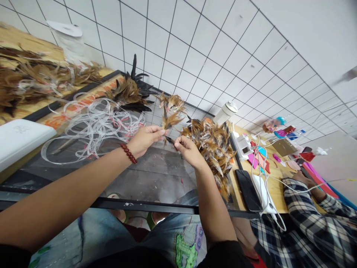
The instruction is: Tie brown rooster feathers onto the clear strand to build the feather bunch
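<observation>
My left hand (147, 138), with a red bead bracelet at the wrist, pinches the base of a small brown feather tuft (170, 120) over the middle of the dark glass table. Close to its right, my right hand (186, 149) pinches the end of a dark feather (169, 140) that reaches toward the left fingertips. A large pile of brown feathers (213, 145) lies just right of my right hand. Left of my left hand is a tangle of clear tubing (95, 124) with pink bits. Another feather bunch (171, 103) rests behind the hands.
Black and brown feathers (129, 91) lie at the back left, with more feathers (41, 80) beyond. A white box (25, 139) is at the left. A white bottle (225, 112), black phone (248, 190), power strip and cables are on the right, beside a person in a plaid shirt.
</observation>
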Demonstrator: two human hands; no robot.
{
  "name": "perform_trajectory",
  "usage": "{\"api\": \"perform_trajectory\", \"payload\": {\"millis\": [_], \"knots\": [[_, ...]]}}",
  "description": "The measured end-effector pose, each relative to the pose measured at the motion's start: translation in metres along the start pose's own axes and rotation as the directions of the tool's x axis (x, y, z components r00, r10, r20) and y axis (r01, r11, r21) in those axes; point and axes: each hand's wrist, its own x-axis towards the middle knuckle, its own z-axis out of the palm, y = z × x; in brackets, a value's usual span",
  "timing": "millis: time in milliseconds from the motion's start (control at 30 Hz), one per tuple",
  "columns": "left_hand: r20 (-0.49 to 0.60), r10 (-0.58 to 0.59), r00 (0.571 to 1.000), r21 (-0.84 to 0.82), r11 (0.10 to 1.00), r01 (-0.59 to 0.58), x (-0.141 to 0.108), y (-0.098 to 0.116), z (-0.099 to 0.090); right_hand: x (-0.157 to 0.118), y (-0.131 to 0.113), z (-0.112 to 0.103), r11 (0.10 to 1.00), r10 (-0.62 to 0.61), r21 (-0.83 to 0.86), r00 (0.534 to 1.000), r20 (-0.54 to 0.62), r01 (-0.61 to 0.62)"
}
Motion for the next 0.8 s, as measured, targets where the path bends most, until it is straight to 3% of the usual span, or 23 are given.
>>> {"api": "perform_trajectory", "payload": {"millis": [133, 267, 433, 567, 667, 800], "knots": [[0.090, -0.110, 0.990, 0.041, 0.993, 0.106, -0.001, -0.002, 0.000, 0.002, 0.004, 0.001, 0.982, 0.032, 0.189, 0.998, -0.051, -0.021], [0.048, -0.087, 0.995, 0.033, 0.996, 0.086, -0.001, -0.006, 0.000, 0.006, 0.002, 0.010, 0.934, 0.150, 0.349, 0.970, -0.193, -0.075], [0.078, -0.087, 0.993, -0.011, 0.996, 0.088, -0.003, -0.007, 0.004, 0.009, -0.004, 0.026, 0.877, 0.198, 0.475, 0.957, -0.211, -0.076], [0.032, -0.177, 0.984, -0.057, 0.982, 0.179, -0.005, -0.005, 0.006, 0.008, -0.001, 0.025, 0.945, 0.109, 0.326, 0.955, -0.276, -0.014], [0.039, -0.213, 0.976, -0.050, 0.975, 0.215, -0.005, -0.003, 0.005, 0.005, -0.001, 0.021, 0.994, -0.001, 0.106, 0.940, -0.340, 0.039], [0.091, -0.265, 0.960, 0.024, 0.964, 0.264, -0.006, -0.004, 0.004, 0.002, -0.007, 0.024, 0.972, -0.177, -0.214, 0.897, -0.404, 0.095]]}}
